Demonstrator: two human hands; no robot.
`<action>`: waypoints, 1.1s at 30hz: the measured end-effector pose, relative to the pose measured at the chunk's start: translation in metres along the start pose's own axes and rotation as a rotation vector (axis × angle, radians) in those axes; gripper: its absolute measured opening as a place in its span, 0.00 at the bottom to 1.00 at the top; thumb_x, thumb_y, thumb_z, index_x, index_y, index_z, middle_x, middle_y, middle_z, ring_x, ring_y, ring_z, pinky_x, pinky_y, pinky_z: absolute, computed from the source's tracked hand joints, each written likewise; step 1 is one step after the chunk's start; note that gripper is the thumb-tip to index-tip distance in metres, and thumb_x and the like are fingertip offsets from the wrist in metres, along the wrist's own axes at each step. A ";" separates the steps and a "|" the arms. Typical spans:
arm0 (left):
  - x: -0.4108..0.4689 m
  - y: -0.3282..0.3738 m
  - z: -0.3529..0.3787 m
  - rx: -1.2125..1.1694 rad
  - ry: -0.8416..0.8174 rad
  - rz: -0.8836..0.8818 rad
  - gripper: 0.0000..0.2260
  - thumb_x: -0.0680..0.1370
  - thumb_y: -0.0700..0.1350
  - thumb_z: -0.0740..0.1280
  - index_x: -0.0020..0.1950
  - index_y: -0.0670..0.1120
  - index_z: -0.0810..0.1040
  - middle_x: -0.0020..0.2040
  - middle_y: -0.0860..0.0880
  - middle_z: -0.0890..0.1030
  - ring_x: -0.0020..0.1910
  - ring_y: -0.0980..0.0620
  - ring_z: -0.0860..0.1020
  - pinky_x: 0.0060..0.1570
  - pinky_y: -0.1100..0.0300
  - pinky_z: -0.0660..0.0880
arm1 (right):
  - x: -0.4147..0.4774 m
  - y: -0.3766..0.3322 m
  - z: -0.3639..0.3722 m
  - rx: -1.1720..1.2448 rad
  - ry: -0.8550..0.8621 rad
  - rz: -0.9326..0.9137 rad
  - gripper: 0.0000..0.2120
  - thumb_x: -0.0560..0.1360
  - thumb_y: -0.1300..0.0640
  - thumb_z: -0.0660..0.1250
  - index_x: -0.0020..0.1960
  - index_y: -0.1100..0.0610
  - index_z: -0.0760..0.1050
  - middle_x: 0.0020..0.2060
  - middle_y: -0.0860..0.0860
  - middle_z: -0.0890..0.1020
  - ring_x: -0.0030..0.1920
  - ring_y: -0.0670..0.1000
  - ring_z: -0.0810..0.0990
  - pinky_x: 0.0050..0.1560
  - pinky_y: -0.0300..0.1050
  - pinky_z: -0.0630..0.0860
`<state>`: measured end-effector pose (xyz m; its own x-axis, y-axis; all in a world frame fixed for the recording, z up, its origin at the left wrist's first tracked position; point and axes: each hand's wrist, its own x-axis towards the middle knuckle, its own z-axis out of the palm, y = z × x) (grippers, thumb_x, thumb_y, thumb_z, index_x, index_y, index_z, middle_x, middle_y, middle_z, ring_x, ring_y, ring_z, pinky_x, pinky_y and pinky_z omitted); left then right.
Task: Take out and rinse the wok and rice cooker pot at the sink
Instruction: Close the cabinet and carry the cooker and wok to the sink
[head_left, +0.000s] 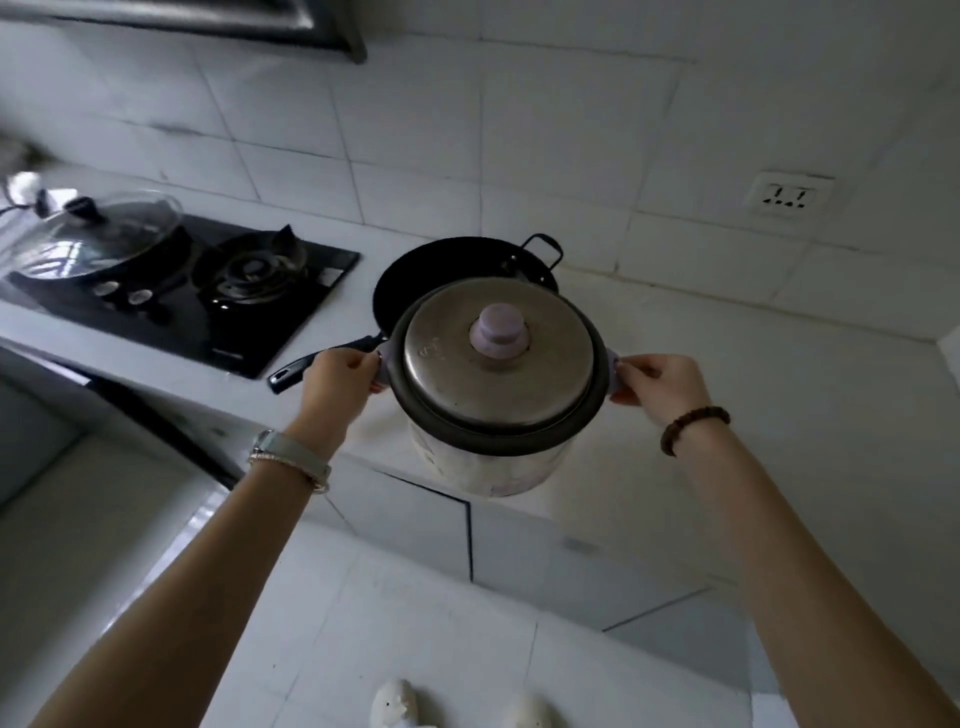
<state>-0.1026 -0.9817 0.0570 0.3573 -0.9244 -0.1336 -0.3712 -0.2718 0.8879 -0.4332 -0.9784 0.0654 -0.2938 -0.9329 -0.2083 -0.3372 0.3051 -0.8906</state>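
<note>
Both hands grasp the rice cooker (496, 395) by its side handles: left hand (337, 376), right hand (657, 379). The wok (415, 275) sits just behind it on the counter (727, 374).

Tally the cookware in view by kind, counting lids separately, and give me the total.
rice cooker: 1
black wok, uncovered: 1
covered pan on the hob: 1
lids: 2, the metal lid and the glass lid
Total: 5
</note>
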 end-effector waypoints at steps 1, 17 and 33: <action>-0.002 -0.009 -0.020 0.001 0.028 -0.008 0.18 0.79 0.39 0.63 0.29 0.46 0.77 0.24 0.52 0.78 0.31 0.50 0.77 0.48 0.51 0.78 | -0.004 -0.009 0.016 -0.003 -0.040 -0.015 0.10 0.77 0.62 0.66 0.55 0.67 0.79 0.44 0.60 0.82 0.37 0.51 0.82 0.48 0.47 0.79; -0.055 -0.158 -0.338 -0.047 0.444 -0.172 0.15 0.79 0.44 0.66 0.32 0.45 0.79 0.31 0.47 0.79 0.33 0.50 0.77 0.47 0.52 0.78 | -0.130 -0.129 0.316 -0.016 -0.495 -0.196 0.08 0.77 0.65 0.65 0.54 0.68 0.77 0.39 0.59 0.81 0.37 0.54 0.81 0.42 0.42 0.82; -0.100 -0.287 -0.551 -0.153 0.762 -0.377 0.16 0.74 0.50 0.65 0.27 0.51 0.83 0.28 0.48 0.82 0.42 0.42 0.83 0.54 0.43 0.79 | -0.241 -0.223 0.568 -0.018 -0.929 -0.325 0.03 0.76 0.69 0.64 0.50 0.65 0.75 0.36 0.56 0.78 0.35 0.52 0.78 0.33 0.34 0.80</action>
<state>0.4397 -0.6637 0.0584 0.9310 -0.3337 -0.1479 -0.0128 -0.4348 0.9004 0.2209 -0.9301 0.0843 0.6328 -0.7491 -0.1961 -0.2928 0.0029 -0.9562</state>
